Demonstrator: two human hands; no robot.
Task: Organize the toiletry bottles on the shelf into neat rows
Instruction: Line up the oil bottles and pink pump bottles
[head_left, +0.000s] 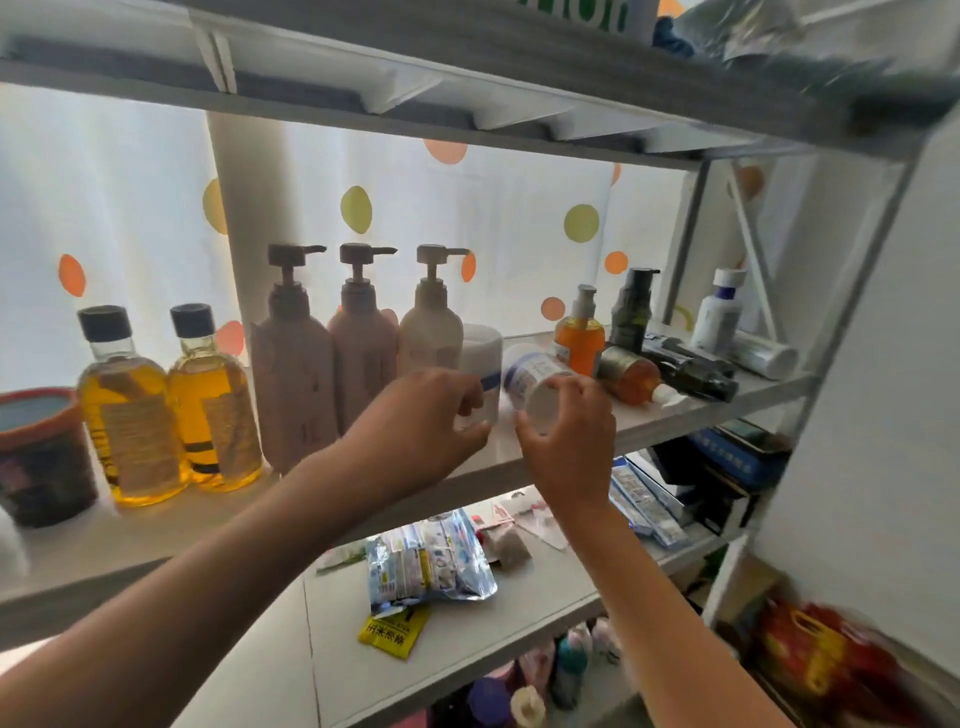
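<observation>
On the white shelf (691, 410) stand two amber oil bottles (130, 415) at the left and three pump bottles (358, 358) in a row beside them. My left hand (415, 421) grips an upright white jar with a blue band (480, 358). My right hand (571, 441) holds a white bottle with a blue label (530, 376) that is tipped over, its base facing me. Further right are an orange pump bottle (579, 338), a dark pump bottle (631, 312), a lying amber bottle (631, 376), a lying dark bottle (691, 369) and a white bottle (719, 312).
A red-rimmed tub (36, 457) sits at the shelf's far left. The shelf below holds a blue packet (426, 566), a yellow sachet (395, 631) and boxes (727, 467). Small bottles (569, 670) stand on the bottom level. A dotted curtain (467, 223) hangs behind.
</observation>
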